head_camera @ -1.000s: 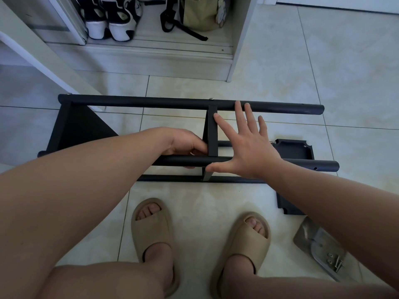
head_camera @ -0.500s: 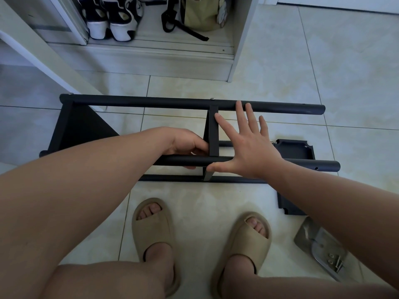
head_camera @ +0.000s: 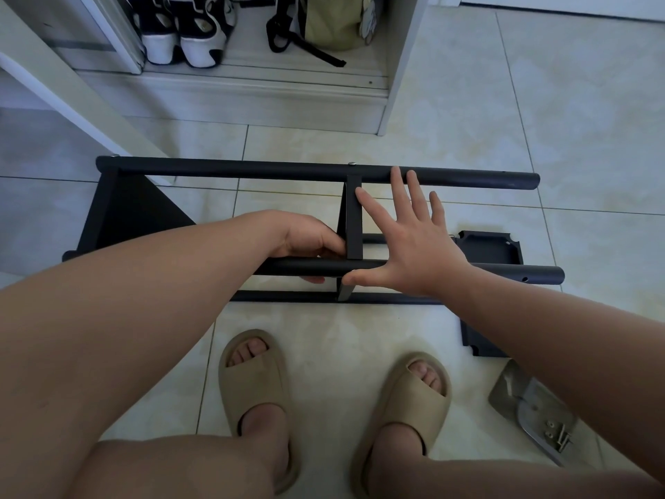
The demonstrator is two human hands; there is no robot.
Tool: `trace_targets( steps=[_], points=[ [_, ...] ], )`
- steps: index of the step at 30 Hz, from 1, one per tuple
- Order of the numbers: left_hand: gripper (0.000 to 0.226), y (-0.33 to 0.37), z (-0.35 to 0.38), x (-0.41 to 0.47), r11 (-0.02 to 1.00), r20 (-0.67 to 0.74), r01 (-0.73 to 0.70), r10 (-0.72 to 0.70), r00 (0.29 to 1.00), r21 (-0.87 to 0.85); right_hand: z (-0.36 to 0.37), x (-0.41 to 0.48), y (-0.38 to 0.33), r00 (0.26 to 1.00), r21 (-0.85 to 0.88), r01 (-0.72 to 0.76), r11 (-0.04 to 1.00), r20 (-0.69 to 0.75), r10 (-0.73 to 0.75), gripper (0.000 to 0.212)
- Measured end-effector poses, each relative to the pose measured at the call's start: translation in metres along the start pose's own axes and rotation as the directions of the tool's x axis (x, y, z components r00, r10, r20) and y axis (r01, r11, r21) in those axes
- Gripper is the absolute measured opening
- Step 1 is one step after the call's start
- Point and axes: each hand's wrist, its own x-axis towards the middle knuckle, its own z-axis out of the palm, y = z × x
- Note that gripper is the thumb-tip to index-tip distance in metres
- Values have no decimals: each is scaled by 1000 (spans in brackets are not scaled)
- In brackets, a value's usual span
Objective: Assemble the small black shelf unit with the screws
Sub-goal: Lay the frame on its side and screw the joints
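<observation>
The black shelf unit (head_camera: 252,171) lies on its side on the tiled floor, with long round tubes running left to right. A black middle panel (head_camera: 353,225) stands between the far tube and the near tube (head_camera: 306,267). My left hand (head_camera: 306,239) curls around the near tube just left of that panel. My right hand (head_camera: 406,239) is spread flat with straight fingers against the panel's right face, thumb on the near tube. A loose black panel (head_camera: 493,246) lies on the floor at the right. Several screws (head_camera: 557,432) sit in a clear plastic bag (head_camera: 529,401).
My feet in beige slippers (head_camera: 252,376) stand just in front of the frame. An open white cabinet (head_camera: 403,66) behind it holds black-and-white shoes (head_camera: 187,34) and an olive bag (head_camera: 331,23). A white slanted board (head_camera: 64,84) runs along the upper left.
</observation>
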Motion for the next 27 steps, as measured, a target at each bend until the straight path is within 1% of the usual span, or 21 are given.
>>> trace_targets(
  steps=[4,9,14,17,20,23,24,27],
  points=[
    [15,2,1,-3,1000,32,-7,7,999,-15,0,0,0,1000,3,-1,1000,0,1,125],
    [14,3,1,-2,1000,29,-20,20,999,5,-1,-1,0,1000,13,-7,1000,9,7,125],
    [17,7,4,-2,996,5,-36,36,999,76,-2,-3,2,1000,19,-22,1000,20,22,126],
    [29,13,8,-2,992,-28,-42,46,999,122,-3,-7,7,999,11,-29,1000,23,29,126],
    [20,21,17,3,989,-40,-34,40,998,142,-5,-13,17,999,8,-43,999,23,43,126],
    [15,31,29,10,985,-55,-32,42,998,171,-8,-21,30,998,12,-60,998,28,59,126],
    [16,35,33,13,983,-60,-36,48,997,182,-9,-24,36,998,15,-65,998,29,64,126],
    [27,46,46,24,976,-91,-38,59,994,213,-11,-34,52,996,27,-80,996,34,79,127]
  ],
)
